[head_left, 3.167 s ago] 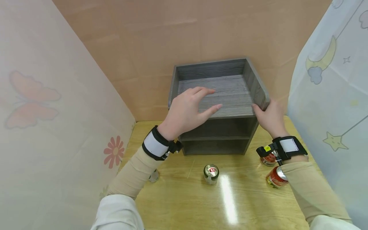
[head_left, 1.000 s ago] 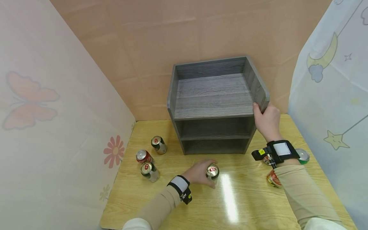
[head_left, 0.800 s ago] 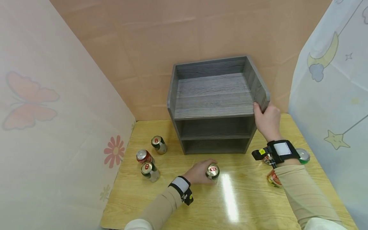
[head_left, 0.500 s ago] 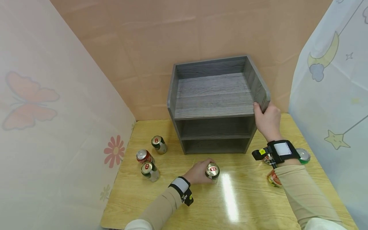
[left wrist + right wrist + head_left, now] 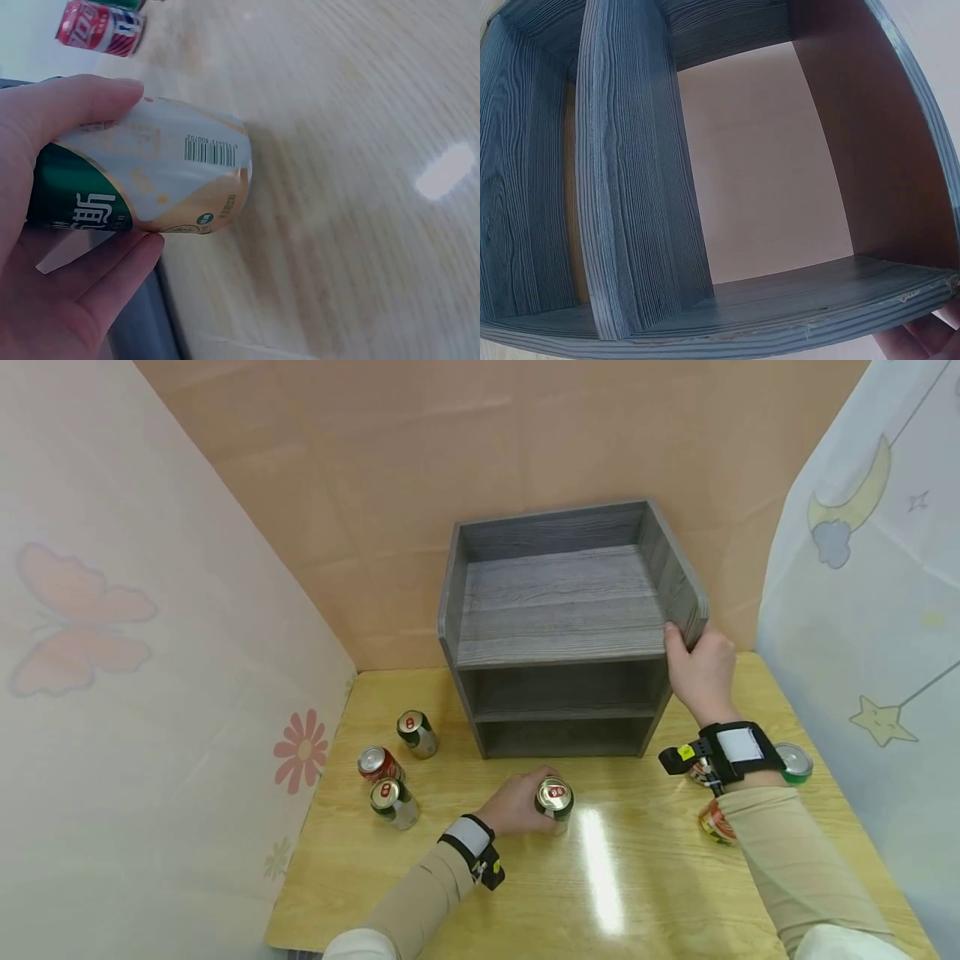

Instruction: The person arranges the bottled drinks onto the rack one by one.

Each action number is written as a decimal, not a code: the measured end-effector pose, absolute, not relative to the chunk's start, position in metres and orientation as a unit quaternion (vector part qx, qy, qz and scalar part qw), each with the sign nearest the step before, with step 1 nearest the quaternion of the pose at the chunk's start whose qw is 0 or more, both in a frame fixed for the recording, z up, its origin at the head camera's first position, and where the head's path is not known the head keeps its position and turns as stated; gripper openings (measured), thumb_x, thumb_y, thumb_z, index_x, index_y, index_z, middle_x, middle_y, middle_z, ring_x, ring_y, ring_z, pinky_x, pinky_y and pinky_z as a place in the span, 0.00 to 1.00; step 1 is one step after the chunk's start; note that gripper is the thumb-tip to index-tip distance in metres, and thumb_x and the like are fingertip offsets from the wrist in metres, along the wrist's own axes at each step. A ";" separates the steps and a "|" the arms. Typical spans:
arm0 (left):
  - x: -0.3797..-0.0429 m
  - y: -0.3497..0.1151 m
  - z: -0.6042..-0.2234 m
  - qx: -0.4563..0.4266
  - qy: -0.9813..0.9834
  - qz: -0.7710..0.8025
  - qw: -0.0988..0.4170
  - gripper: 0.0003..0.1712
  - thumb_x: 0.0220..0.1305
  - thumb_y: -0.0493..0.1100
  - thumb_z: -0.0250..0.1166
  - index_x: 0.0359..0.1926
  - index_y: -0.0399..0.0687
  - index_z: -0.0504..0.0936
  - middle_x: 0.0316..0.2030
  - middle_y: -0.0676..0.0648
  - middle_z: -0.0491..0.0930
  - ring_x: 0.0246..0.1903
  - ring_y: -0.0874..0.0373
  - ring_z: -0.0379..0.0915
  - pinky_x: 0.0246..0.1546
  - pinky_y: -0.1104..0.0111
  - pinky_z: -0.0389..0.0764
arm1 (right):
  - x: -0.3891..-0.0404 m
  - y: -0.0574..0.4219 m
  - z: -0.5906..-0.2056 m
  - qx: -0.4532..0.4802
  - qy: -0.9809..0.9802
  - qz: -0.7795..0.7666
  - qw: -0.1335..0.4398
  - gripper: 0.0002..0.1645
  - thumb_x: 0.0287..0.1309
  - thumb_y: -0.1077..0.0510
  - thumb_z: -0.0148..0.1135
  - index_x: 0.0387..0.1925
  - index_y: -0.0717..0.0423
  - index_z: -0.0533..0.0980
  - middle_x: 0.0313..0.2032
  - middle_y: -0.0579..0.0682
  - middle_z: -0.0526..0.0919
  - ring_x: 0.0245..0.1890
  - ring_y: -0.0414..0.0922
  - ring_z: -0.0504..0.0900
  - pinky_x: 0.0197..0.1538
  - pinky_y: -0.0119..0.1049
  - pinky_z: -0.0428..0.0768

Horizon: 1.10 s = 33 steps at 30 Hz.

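Observation:
My left hand (image 5: 517, 802) holds a drinks can (image 5: 555, 799) with a gold lid and red tab, in front of the shelf unit. Up close in the left wrist view, the can (image 5: 176, 161) is green, white and gold, with a barcode near its base; the thumb lies along one side and fingers along the other. My right hand (image 5: 703, 672) grips the upper right side panel of the grey wood-grain shelf unit (image 5: 558, 652), thumb on the inner face. In the right wrist view, fingertips (image 5: 922, 337) show at the corner of the shelf unit's edge.
Left of the shelf unit stand two green-and-white cans, the rear one (image 5: 417, 733) and the front one (image 5: 395, 803), with a red can (image 5: 380, 764) between. Right, partly behind the right forearm, are a red can (image 5: 717, 823) and a silver-lidded green can (image 5: 795, 762). Patterned sheets wall both sides.
My left hand has come down from over the shelf's top to the can on the table, and its fingers have closed round it. The right hand has stayed on the shelf's side panel.

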<state>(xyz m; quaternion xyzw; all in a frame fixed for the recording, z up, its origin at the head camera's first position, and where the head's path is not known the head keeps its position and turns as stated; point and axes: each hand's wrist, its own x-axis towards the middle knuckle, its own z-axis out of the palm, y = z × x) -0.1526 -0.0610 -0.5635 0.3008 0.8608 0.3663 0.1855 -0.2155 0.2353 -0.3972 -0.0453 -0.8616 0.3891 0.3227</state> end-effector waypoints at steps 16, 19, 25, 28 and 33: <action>-0.168 -0.066 -0.519 0.296 0.853 0.412 0.120 0.40 0.48 0.45 0.81 0.63 0.54 0.75 0.45 0.61 0.83 0.42 0.71 0.79 0.43 0.73 0.79 | -0.216 0.235 -0.399 -0.053 -0.862 0.395 0.314 0.21 0.71 0.51 0.56 0.36 0.69 0.75 0.24 0.58 0.72 0.24 0.49 0.67 0.26 0.38 0.60; -0.168 -0.067 -0.508 0.301 0.852 0.413 0.110 0.40 0.48 0.45 0.81 0.63 0.56 0.75 0.45 0.60 0.83 0.43 0.70 0.79 0.43 0.71 0.79 | -0.216 0.235 -0.398 -0.053 -0.861 0.396 0.314 0.21 0.72 0.52 0.56 0.36 0.69 0.74 0.23 0.58 0.71 0.24 0.51 0.67 0.26 0.39 0.60; -0.170 -0.065 -0.491 0.316 0.849 0.412 0.097 0.40 0.49 0.46 0.82 0.63 0.61 0.75 0.46 0.61 0.82 0.44 0.70 0.78 0.44 0.70 0.79 | -0.216 0.235 -0.397 -0.053 -0.862 0.394 0.315 0.21 0.72 0.52 0.56 0.35 0.69 0.74 0.23 0.57 0.70 0.24 0.50 0.67 0.26 0.38 0.59; -0.171 -0.066 -0.483 0.321 0.848 0.412 0.092 0.40 0.49 0.45 0.82 0.63 0.62 0.74 0.45 0.61 0.82 0.43 0.70 0.78 0.43 0.71 0.79 | -0.216 0.235 -0.397 -0.051 -0.862 0.395 0.313 0.21 0.72 0.51 0.56 0.34 0.69 0.74 0.23 0.57 0.70 0.23 0.50 0.67 0.26 0.38 0.60; -0.172 -0.067 -0.466 0.338 0.843 0.411 0.075 0.40 0.51 0.46 0.80 0.64 0.60 0.73 0.46 0.59 0.82 0.42 0.70 0.79 0.41 0.73 0.80 | -0.216 0.234 -0.398 -0.050 -0.862 0.397 0.311 0.21 0.72 0.51 0.56 0.35 0.69 0.74 0.24 0.58 0.71 0.23 0.50 0.67 0.26 0.38 0.60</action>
